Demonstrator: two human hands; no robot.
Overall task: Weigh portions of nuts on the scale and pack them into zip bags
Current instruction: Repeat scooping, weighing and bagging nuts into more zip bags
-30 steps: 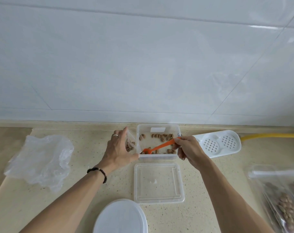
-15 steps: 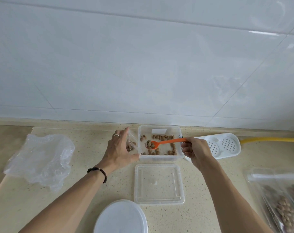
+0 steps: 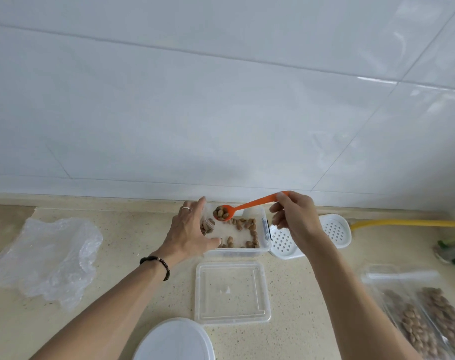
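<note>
Your right hand (image 3: 295, 219) pinches the loaded orange spoon (image 3: 249, 206); your left hand (image 3: 192, 233) holds the zip bag (image 3: 207, 224) upright beside the container (image 3: 236, 252) to receive nuts (image 3: 222, 213).

I see a speckled beige counter (image 3: 122, 258) carrying a crumpled plastic sheet (image 3: 48, 255) at left, a clear box (image 3: 247, 252) of nuts near the wall and its clear lid (image 3: 231, 291) just in front. A round white lid (image 3: 173, 340) sits nearest me, a white perforated tray (image 3: 312, 236) lies right of the box, and filled bags (image 3: 423, 318) lie far right.

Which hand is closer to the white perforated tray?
Right. The right hand hovers just above the white perforated tray; the left hand is beyond the nut container.
</note>
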